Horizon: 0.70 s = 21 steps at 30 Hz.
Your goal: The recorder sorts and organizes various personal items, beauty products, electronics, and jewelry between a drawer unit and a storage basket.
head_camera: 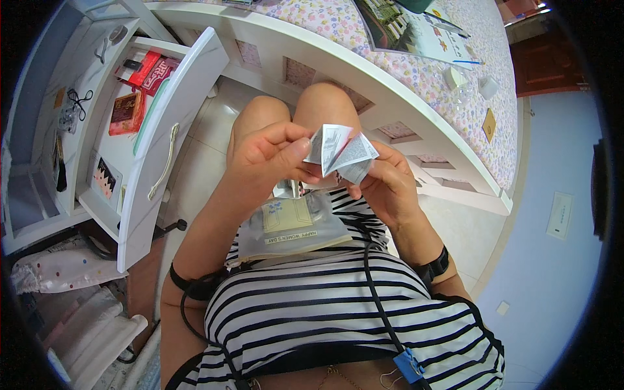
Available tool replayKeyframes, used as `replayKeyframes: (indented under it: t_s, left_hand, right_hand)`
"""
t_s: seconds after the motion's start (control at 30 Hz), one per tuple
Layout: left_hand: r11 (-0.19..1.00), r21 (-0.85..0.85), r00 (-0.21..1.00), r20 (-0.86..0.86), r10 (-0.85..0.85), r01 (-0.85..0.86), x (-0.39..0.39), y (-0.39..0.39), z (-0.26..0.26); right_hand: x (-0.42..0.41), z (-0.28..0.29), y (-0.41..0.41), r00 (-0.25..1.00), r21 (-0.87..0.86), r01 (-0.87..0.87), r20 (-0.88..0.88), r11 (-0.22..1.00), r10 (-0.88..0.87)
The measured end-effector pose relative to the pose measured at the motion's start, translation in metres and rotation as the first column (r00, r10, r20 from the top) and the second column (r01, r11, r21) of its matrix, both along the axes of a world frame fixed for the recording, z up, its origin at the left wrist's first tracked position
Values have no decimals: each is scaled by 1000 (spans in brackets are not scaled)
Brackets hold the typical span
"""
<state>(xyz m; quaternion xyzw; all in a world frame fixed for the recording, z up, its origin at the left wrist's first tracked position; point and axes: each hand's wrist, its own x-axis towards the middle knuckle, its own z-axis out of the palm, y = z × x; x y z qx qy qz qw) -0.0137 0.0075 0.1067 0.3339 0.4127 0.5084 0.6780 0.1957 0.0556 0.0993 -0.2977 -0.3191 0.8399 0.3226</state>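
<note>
A small folded paper leaflet (336, 148), covered in fine print, is held between my two hands above my lap, its creased panels partly spread. My left hand (273, 156) pinches its left edge between thumb and fingers. At its right edge, my right hand (390, 180) grips it with the thumb in front. Just under the hands a small box-like item (288, 189) shows in part; what it is I cannot tell. On my lap rests a translucent zip pouch (302, 224) bearing printed words and a pale yellow panel.
Left of me, an open white drawer (170, 141) holds a red box (127, 113), red packets (156, 73) and a card (105, 178). A white bed frame (390, 73) stands ahead; magazines (414, 34) and a clear cup (456, 80) lie on its floral sheet. A black cable (375, 292) hangs across my shirt.
</note>
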Motion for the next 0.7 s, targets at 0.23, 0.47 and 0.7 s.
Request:
replayKeyframes:
  t_s: [0.23,0.47,0.7]
  left_hand:
    - [950,182,924,-245,292,-252,-8,1,-1]
    - [938,137,912,-225,343,-319,-33,-2,0]
    - [920,183,892,-240,384,-347,-30,1,3]
  right_hand:
    - [13,-5,14,982,25,160,100,987,-162]
    - [25,-2,24,907,66,383,159,921,-389]
    - [16,-3,25,868,132,451,166,883,-468]
